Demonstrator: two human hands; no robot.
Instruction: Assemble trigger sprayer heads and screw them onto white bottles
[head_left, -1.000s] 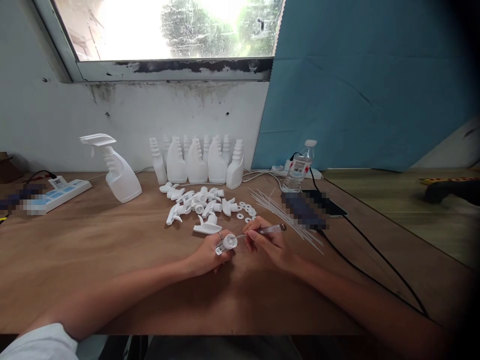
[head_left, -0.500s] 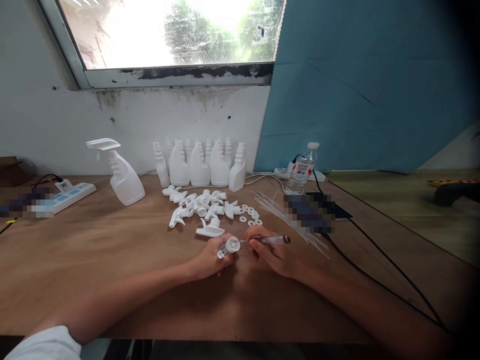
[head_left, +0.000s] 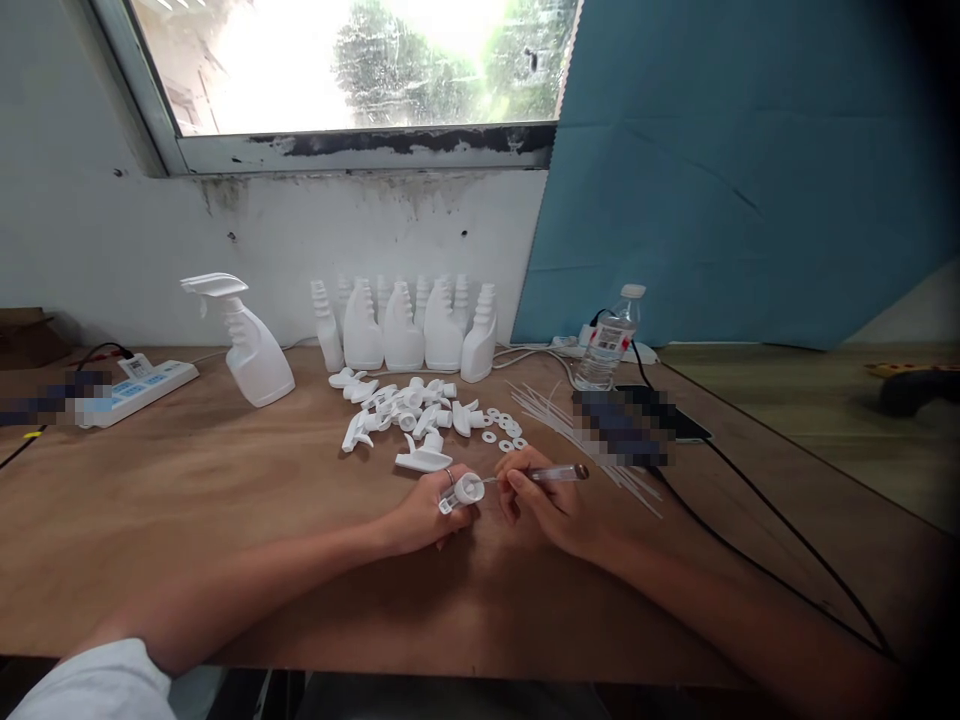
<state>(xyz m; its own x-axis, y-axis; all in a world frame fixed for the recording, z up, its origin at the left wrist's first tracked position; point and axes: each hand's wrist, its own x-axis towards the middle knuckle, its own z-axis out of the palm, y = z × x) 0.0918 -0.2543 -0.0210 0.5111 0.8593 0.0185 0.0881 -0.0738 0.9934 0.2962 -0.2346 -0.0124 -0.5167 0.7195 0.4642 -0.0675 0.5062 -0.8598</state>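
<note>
My left hand is closed round a white spray head, its round collar facing right. In my right hand is a small screwdriver-like tool with a clear handle, held in a pinch. The thin metal shaft points left and its tip is at the collar's opening; whether it touches cannot be told. Just beyond my left hand lies a loose spray head, in front of a pile of white spray heads. White ring washers lie beyond my right hand.
White bottles stand by the wall. An assembled spray bottle is at left, near a power strip. Thin white tubes, a water bottle, a dark phone-like device and black cables lie at right.
The whole view has shifted slightly, moving the scene a little to the right. Both hands keep their holds, with the tool tip still by the collar.
</note>
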